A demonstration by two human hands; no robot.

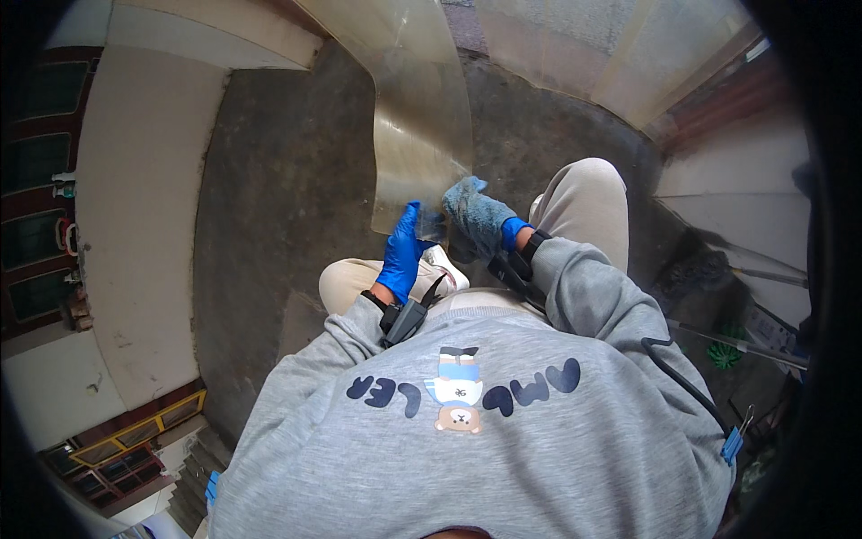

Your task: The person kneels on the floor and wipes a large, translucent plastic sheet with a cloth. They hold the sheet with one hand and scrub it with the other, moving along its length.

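A yellowed, translucent plastic curtain strip (421,121) hangs down in front of me, its lower end bent towards my lap. My left hand (402,259), in a blue glove, grips that end at its left corner. The thumb lies on the near face, and blurred fingers show through the plastic. A blue-grey terry cloth (478,212) covers most of my right hand (515,232), which holds it beside the strip's right edge. Only the blue glove's cuff and a small blue tip show there. Whether the cloth touches the strip is hard to tell.
More translucent strips (559,54) hang at the upper right. Grey concrete floor (283,168) lies around my bent knees. A pale wall (145,202) with dark windows runs along the left. To the right are a metal pole (741,342) and a green ribbed object (727,349).
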